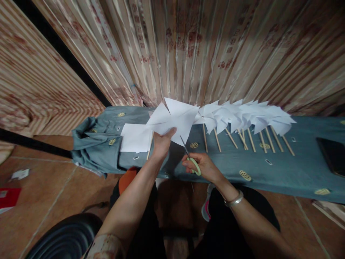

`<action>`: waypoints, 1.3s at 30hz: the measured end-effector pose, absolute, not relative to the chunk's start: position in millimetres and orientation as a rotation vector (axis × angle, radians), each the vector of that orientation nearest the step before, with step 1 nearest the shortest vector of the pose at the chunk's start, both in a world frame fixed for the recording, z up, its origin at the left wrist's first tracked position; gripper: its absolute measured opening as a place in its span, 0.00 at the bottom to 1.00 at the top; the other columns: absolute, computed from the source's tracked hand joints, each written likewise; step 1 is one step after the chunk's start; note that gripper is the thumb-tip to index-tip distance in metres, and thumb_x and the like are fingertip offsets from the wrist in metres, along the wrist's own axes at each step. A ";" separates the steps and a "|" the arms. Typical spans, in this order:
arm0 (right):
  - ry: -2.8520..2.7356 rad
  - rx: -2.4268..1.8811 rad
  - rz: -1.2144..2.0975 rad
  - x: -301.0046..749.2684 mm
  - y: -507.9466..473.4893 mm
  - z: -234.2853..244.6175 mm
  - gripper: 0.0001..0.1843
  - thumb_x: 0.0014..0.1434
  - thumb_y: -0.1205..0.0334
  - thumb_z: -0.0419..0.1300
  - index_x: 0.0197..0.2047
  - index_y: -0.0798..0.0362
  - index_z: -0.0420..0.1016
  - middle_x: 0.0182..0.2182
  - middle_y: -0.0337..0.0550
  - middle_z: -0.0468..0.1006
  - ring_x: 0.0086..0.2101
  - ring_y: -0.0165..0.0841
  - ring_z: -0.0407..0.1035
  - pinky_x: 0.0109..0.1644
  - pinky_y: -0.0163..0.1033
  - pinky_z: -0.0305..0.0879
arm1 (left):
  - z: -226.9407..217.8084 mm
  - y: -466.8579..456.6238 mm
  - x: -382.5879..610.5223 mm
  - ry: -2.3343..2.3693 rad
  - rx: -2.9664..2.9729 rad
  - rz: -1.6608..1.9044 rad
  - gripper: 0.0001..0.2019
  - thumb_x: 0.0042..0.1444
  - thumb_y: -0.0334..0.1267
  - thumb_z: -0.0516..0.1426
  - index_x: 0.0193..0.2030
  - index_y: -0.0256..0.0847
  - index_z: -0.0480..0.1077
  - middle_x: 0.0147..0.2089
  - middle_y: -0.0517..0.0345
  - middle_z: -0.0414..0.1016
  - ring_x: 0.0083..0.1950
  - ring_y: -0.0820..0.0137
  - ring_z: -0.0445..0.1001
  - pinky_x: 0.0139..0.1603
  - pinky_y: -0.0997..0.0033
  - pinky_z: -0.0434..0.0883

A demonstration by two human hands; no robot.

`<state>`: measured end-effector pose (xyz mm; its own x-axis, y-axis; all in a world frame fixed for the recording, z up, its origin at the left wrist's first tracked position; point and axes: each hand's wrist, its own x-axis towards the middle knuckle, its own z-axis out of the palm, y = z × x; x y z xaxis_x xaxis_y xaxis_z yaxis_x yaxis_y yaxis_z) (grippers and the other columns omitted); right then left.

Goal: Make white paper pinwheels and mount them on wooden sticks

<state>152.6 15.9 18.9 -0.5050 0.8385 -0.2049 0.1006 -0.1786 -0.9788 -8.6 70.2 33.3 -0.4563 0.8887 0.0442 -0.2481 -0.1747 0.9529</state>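
Observation:
My left hand is closed on a white sheet of paper cut into pointed flaps, held above the blue-grey cloth. My right hand grips green-handled scissors; their blades point up at the sheet's lower edge. A stack of plain white paper lies on the cloth just left of my left hand. To the right, several finished white paper pinwheels on wooden sticks lie in a row on the cloth.
A striped patterned curtain hangs behind the cloth-covered bench. A dark flat object lies at the cloth's right end. A black round stool stands at lower left. Paper scraps and a red item lie on the tiled floor.

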 end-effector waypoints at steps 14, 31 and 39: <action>-1.582 -1.106 1.670 153.2 18.7 14.1 0.24 0.51 0.40 0.65 0.33 0.55 0.76 0.20 0.37 0.75 0.21 0.26 0.65 0.24 0.30 0.60 | 36.0 62.7 -6.3 1.260 0.865 1.630 0.14 0.38 0.36 0.65 0.35 0.35 0.75 0.37 0.51 0.79 0.39 0.61 0.77 0.46 0.60 0.72; -1.544 -1.119 1.655 152.7 21.0 11.7 0.22 0.49 0.42 0.67 0.32 0.55 0.76 0.18 0.35 0.73 0.19 0.25 0.64 0.23 0.31 0.58 | 37.7 58.6 -4.6 1.322 0.864 1.563 0.10 0.38 0.36 0.65 0.29 0.35 0.74 0.36 0.52 0.79 0.37 0.63 0.77 0.43 0.63 0.73; -1.514 -1.160 1.639 152.1 21.3 19.5 0.23 0.46 0.40 0.68 0.30 0.54 0.76 0.18 0.36 0.73 0.20 0.26 0.65 0.23 0.31 0.59 | 36.8 54.9 -2.2 1.271 0.928 1.562 0.12 0.39 0.36 0.65 0.33 0.36 0.75 0.36 0.52 0.80 0.39 0.63 0.77 0.45 0.64 0.73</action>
